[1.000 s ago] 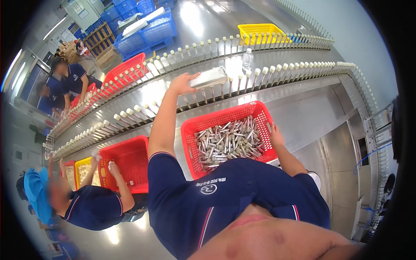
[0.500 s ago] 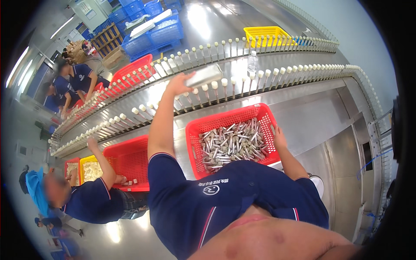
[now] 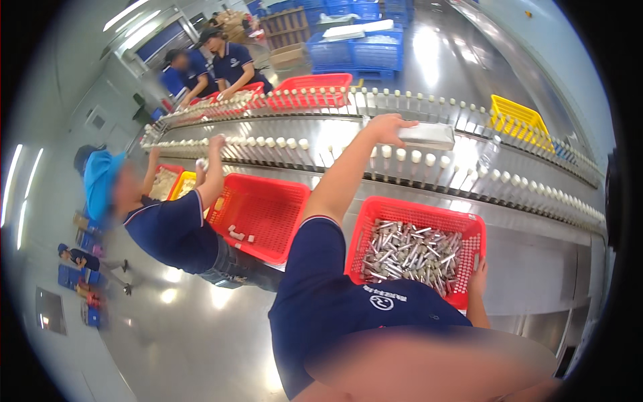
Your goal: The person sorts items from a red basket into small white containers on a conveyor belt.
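Note:
My left hand [image 3: 390, 129] is closed on one end of a pale silvery rectangular block [image 3: 431, 136], which lies almost level above the two rows of pegs. Whether the block is metal or something wrapped is hard to see. White-tipped pegs [image 3: 416, 157] stand upright just below and beside it. In front of my body is a red perforated basket [image 3: 360, 231], holding a heap of short metal rods with greyish ends [image 3: 412, 254]. At that basket's right rim, my right hand [image 3: 478, 278] grips the edge, its fingers partly hidden.
A second red basket [image 3: 298, 201] with a few pale pieces sits to my left, beside a co-worker [image 3: 181, 228] reaching to the pegs. A clear bottle [image 3: 490, 153] and a yellow basket [image 3: 519, 119] stand rightward. Two people [image 3: 231, 63] work across the line; blue crates [image 3: 355, 53] are stacked behind.
My view has swung left, so the scene sits further right. My left hand still holds the block, now more level. The co-worker beside me has raised a hand to the pegs.

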Available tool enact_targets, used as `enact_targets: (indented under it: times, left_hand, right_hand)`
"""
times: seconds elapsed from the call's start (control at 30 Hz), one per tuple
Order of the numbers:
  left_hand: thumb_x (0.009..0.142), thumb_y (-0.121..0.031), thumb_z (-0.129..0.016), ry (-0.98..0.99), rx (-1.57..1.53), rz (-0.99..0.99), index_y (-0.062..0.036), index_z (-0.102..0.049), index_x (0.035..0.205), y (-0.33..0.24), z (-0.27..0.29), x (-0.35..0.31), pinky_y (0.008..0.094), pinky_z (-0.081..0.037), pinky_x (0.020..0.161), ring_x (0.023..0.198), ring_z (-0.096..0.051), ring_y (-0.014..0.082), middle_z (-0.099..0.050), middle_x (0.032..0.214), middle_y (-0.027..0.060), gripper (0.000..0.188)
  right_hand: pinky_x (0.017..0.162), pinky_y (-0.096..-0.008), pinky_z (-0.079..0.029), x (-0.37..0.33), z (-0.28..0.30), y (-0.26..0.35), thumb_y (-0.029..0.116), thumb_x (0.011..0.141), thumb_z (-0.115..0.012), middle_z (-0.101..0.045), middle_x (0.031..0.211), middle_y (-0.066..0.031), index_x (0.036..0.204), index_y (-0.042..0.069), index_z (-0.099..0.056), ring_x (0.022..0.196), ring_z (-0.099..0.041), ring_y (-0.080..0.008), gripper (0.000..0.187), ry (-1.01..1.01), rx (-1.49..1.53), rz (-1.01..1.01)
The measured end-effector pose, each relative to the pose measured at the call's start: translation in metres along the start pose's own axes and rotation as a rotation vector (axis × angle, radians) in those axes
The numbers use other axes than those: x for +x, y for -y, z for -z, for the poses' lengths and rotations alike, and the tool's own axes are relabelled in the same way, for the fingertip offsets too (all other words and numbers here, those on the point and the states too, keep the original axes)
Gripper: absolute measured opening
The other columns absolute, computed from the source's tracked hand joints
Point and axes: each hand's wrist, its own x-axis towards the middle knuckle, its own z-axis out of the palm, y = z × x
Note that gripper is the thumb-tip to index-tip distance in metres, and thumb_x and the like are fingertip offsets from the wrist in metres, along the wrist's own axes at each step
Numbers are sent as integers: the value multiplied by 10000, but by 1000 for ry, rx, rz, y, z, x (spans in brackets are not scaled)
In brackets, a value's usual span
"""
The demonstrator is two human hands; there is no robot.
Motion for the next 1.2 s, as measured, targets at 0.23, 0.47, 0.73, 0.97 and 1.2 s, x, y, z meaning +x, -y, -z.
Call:
enact_targets:
  times: [0.23, 0.47, 0.73, 0.97, 1.2]
  left_hand:
    - [564, -438, -777, 52, -27, 28, -403, -485, 1338, 49, -43, -19, 406, -459, 849, 1005, -573, 305, -565, 1033, 131, 828]
    - [559, -415, -777, 119, -70, 14, -397, -503, 1324, 20, -47, -4, 396, -464, 833, 1003, -578, 296, -565, 1010, 117, 812]
    - [578, -388, -780, 21, -64, 5, -357, -488, 1347, 16, -10, -6, 396, -454, 878, 1024, -562, 311, -564, 1022, 130, 823]
    - [608, -424, -764, 6, 43, 8, -357, -465, 1364, 32, -31, -20, 411, -457, 846, 980, -561, 322, -551, 967, 148, 816]
    - [605, -396, -759, 145, -53, 8, -356, -453, 1372, 18, -45, -22, 414, -454, 884, 997, -559, 365, -559, 1042, 175, 827]
  right_hand:
    - [864, -426, -490, 8, 17, 25, 64, 847, -553, -378, 1412, -143, 1475, 139, -206, 1119, -543, -358, 721, 80, -78, -96]
    - [826, -434, -502, 1, 4, 6, 70, 851, -548, -401, 1398, -148, 1466, 140, -224, 1090, -562, -362, 698, -41, -56, -14]
    - [893, -416, -478, 3, 11, 11, 51, 866, -517, -399, 1393, -141, 1460, 131, -237, 1179, -500, -347, 661, 26, 11, -49]
    - [914, -412, -478, 1, 31, 24, 125, 910, -452, -416, 1372, -133, 1440, 138, -276, 1197, -488, -337, 558, 26, 52, 25]
    - [843, -451, -504, -10, 44, 40, 95, 879, -455, -439, 1339, -125, 1409, 130, -302, 1059, -570, -349, 553, 51, -24, -89]
